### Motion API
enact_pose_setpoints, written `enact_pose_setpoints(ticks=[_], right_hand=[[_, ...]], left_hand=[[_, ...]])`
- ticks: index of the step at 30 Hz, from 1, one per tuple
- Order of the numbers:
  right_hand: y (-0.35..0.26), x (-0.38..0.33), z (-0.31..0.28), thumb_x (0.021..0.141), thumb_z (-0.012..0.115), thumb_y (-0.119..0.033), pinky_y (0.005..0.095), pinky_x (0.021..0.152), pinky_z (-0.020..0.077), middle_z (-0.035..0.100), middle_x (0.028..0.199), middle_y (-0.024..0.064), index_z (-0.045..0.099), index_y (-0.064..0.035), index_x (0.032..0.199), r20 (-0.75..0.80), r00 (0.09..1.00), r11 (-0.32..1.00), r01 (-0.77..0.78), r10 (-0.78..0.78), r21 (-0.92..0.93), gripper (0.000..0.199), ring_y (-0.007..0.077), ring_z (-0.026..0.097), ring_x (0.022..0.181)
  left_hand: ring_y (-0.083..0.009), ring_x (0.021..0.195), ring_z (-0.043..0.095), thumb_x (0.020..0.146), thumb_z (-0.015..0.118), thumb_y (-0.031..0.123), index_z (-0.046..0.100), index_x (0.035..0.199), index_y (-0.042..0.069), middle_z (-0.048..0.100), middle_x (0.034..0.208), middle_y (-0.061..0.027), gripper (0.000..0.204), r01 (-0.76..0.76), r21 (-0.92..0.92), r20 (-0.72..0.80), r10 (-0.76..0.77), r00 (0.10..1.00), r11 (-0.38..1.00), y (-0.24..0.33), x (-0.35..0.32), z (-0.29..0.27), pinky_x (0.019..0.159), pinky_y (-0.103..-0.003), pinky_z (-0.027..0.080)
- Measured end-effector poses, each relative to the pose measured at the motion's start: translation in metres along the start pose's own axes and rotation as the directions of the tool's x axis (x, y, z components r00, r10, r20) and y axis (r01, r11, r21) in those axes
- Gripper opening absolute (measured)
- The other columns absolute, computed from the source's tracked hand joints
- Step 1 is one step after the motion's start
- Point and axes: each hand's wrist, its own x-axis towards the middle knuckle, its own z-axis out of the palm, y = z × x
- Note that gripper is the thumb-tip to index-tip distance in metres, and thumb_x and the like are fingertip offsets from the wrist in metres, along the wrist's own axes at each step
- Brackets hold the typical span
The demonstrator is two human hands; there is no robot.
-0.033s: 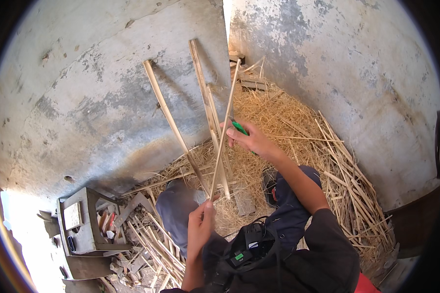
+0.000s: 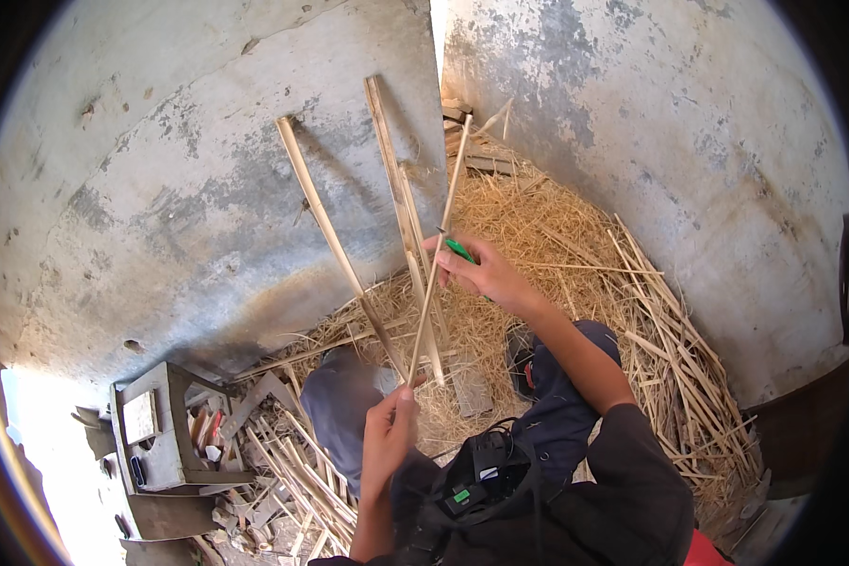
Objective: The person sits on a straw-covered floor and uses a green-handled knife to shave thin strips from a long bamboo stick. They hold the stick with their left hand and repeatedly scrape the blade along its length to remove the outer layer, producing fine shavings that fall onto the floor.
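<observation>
A slim pale wooden strip (image 2: 455, 174) slants up and away from me. My left hand (image 2: 389, 429) is closed on its near end, with the thumb lying along the top. Around the strip's middle, my right hand (image 2: 472, 269) grips a green-handled knife (image 2: 459, 249). The short dark blade sits close against the strip; whether it cuts in, I cannot tell. Fingers of that same hand also touch the strip. Just left of it, a longer split pole (image 2: 321, 212) and a wider split pole (image 2: 387, 141) lean on the wall.
Straw-like shavings (image 2: 528, 222) cover the floor ahead. A heap of thin strips (image 2: 674, 368) lies at the right, and more strips (image 2: 297, 472) lie at the left. A wooden box frame (image 2: 174, 443) with odds and ends stands at far left. Worn walls (image 2: 651, 123) meet ahead.
The strip's far end has swung slightly to the right. The knife has tilted, its blade now pointing more to the left. My left hand has barely moved.
</observation>
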Motion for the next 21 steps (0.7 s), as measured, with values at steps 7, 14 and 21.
enact_pose_setpoints(ticks=[7, 14, 21], right_hand=[[0.004, -0.006, 0.005, 0.106, 0.076, -0.037, 0.0232, 0.050, 0.0301, 0.053, 0.066, -0.0070, 0.078, -0.0013, 0.103, -0.209, 0.977, 0.985, 0.075, -0.042, 0.153, 0.036, 0.0029, 0.044, 0.053], [-0.009, -0.003, -0.020, 0.106, 0.076, -0.037, 0.0244, 0.045, 0.0228, 0.051, 0.064, -0.0076, 0.077, -0.0051, 0.099, -0.434, 0.896, 0.963, 0.193, -0.094, 0.190, 0.032, 0.0013, 0.034, 0.048], [-0.018, -0.006, -0.034, 0.111, 0.068, -0.038, 0.0231, 0.044, 0.0223, 0.051, 0.066, -0.0064, 0.076, -0.0062, 0.107, -0.480, 0.863, 0.946, 0.270, -0.155, 0.179, 0.033, 0.0012, 0.034, 0.048]], left_hand=[[-0.0115, 0.079, 0.067, 0.119, 0.054, 0.032, 0.062, 0.149, -0.003, 0.070, 0.094, -0.0042, 0.047, -0.097, 0.089, 0.133, 0.085, 0.988, 0.991, -0.002, 0.012, -0.003, 0.077, -0.029, 0.058], [-0.0169, 0.097, 0.075, 0.116, 0.061, 0.028, 0.061, 0.151, -0.001, 0.076, 0.112, -0.0104, 0.046, -0.207, 0.342, 0.213, 0.139, 0.967, 0.916, -0.001, 0.003, -0.031, 0.091, -0.032, 0.058], [-0.0070, 0.071, 0.062, 0.116, 0.060, 0.022, 0.072, 0.126, -0.003, 0.065, 0.085, 0.0003, 0.030, 0.044, 0.228, 0.329, -0.119, 0.937, 0.973, -0.008, -0.005, -0.057, 0.065, -0.023, 0.049]])
